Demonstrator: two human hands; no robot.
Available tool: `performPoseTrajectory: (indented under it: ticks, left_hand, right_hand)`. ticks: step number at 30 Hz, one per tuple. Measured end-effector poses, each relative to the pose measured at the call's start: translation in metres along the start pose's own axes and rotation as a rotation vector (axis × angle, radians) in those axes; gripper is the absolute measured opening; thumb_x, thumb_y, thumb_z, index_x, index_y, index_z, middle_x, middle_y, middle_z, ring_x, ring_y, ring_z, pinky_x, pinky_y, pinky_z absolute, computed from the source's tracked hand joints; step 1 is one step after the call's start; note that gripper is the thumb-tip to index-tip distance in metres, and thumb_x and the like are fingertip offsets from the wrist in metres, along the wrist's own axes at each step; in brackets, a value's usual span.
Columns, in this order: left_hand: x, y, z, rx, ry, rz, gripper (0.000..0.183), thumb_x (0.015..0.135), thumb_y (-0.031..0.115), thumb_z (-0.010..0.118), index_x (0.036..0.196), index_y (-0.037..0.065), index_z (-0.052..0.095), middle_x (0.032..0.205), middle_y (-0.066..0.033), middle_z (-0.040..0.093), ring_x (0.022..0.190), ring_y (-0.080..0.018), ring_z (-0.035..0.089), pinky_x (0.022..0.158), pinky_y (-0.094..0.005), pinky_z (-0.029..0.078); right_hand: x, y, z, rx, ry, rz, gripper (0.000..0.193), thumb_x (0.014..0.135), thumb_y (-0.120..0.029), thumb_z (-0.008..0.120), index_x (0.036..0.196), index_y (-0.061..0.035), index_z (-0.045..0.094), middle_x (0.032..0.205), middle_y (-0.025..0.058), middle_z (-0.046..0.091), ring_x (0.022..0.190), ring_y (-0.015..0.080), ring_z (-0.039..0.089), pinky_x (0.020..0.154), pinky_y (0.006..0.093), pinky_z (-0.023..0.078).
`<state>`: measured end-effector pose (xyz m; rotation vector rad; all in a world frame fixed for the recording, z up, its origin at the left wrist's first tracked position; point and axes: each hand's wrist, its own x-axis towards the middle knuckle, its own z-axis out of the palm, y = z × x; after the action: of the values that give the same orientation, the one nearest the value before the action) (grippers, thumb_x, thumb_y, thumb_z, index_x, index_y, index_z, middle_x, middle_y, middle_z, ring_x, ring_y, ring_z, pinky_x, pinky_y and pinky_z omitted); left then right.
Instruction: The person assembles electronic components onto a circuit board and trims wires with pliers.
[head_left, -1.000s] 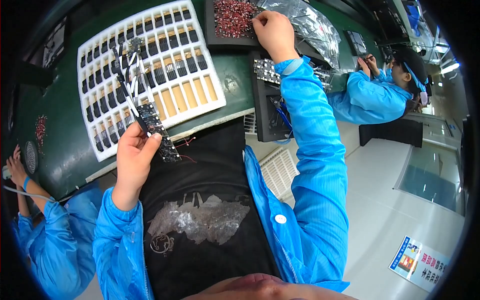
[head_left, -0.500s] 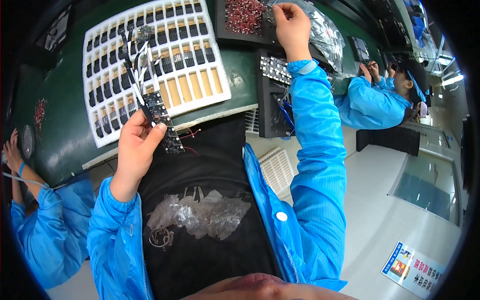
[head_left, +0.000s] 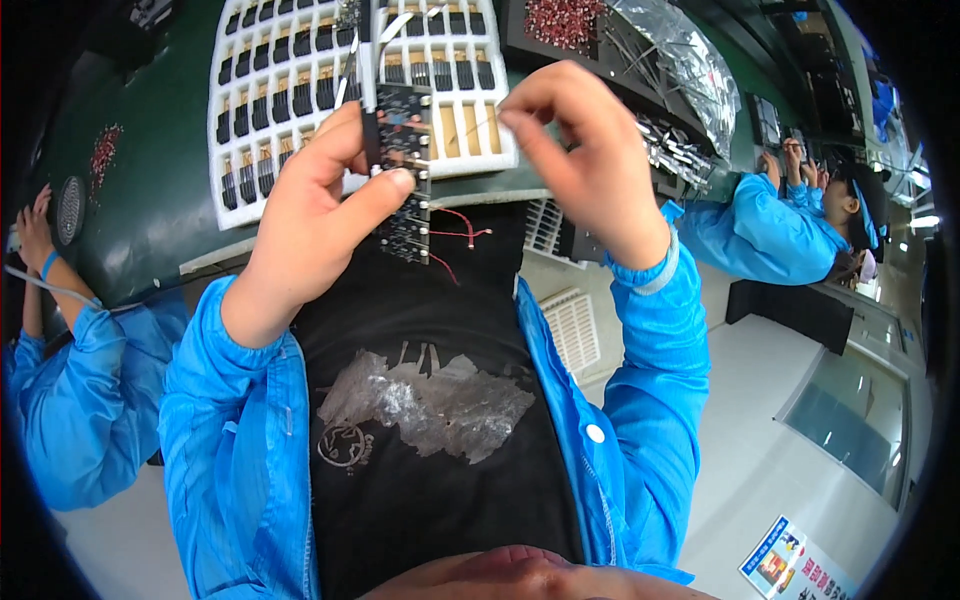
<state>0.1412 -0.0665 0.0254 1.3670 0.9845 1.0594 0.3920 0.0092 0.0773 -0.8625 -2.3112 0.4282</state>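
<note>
Two hands meet at the frame's upper middle: the left hand (head_left: 320, 205) clamps an upright circuit board (head_left: 405, 170), while the right hand (head_left: 585, 150), just beside it, pinches a thin wire lead (head_left: 470, 125) pointing left toward the board's right edge.

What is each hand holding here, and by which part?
Left hand grips a black circuit board by its left edge. Right hand pinches a thin wire lead at its end.
</note>
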Motion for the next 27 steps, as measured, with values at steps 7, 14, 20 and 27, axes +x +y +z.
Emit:
performPoseTrajectory:
  ticks: [7, 14, 20, 27]
  left_hand:
    - [-0.004, 0.007, 0.012, -0.223, -0.226, -0.180, 0.033, 0.095, 0.011, 0.067, 0.125, -0.001, 0.062, 0.115, -0.0042, 0.066, 0.110, -0.0128, 0.059, 0.103, -0.0313, 0.043]
    - [-0.014, -0.002, 0.020, -0.369, -0.109, -0.064, 0.026, 0.091, 0.027, 0.074, 0.098, 0.003, 0.065, 0.096, -0.0055, 0.060, 0.095, -0.0154, 0.056, 0.087, -0.0304, 0.042]
    - [-0.016, -0.012, 0.016, -0.490, -0.215, -0.015, 0.029, 0.093, 0.013, 0.072, 0.117, -0.002, 0.063, 0.106, -0.0040, 0.066, 0.099, -0.0106, 0.060, 0.092, -0.0271, 0.048]
    - [-0.016, -0.013, 0.022, -0.573, -0.201, -0.020, 0.027, 0.093, 0.018, 0.072, 0.110, -0.001, 0.064, 0.103, -0.0048, 0.064, 0.096, -0.0121, 0.058, 0.089, -0.0272, 0.045]
  right_hand:
    - [-0.014, -0.024, 0.019, 0.157, -0.033, -0.091, 0.019, 0.077, -0.003, 0.076, 0.092, -0.0052, 0.065, 0.088, 0.0111, 0.062, 0.087, 0.0344, 0.061, 0.075, 0.0407, 0.051]
    - [-0.034, -0.036, 0.033, 0.720, -0.052, 0.410, 0.011, 0.095, -0.009, 0.070, 0.104, -0.0022, 0.069, 0.090, 0.0005, 0.067, 0.076, 0.0069, 0.059, 0.065, 0.0252, 0.047]
    - [-0.041, -0.043, 0.037, 1.112, 0.053, 0.585, 0.020, 0.097, -0.011, 0.069, 0.113, 0.0012, 0.067, 0.100, 0.0022, 0.069, 0.093, 0.0068, 0.062, 0.082, 0.0234, 0.051]
    - [-0.059, -0.046, 0.058, 1.204, 0.176, 0.536, 0.021, 0.097, -0.009, 0.068, 0.117, 0.0001, 0.067, 0.106, 0.0038, 0.068, 0.098, 0.0096, 0.063, 0.088, 0.0255, 0.050]
